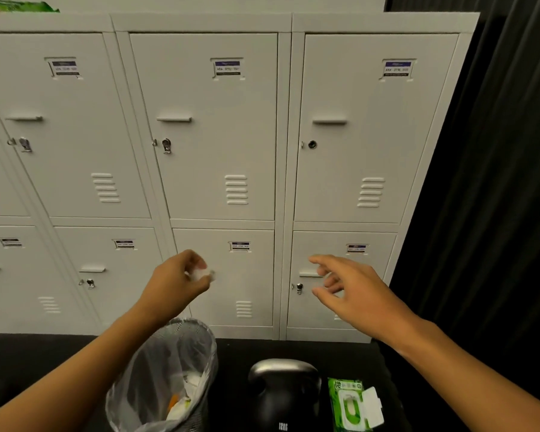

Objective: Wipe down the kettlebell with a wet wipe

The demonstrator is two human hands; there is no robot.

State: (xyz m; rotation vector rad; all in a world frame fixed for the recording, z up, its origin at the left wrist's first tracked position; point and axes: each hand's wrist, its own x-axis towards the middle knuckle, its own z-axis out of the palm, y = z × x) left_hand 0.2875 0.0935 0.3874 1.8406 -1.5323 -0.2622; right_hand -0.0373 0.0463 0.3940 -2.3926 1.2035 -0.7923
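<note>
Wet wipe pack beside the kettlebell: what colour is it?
Green, with a white flip lid standing open; the wet wipe pack shows only in the head view.

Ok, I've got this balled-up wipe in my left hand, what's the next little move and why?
Probably lower the left hand and let go of the crumpled wipe over the bin. The wipe is pinched in the fingers above the bin's open, lined mouth, which already holds scraps. The right hand is open and empty.

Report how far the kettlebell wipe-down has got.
Likely near the end: the wipes pack lies with its lid open beside the kettlebell. The left hand pinches a balled wipe above the lined bin; dropping it remains. The right hand is empty.
</note>
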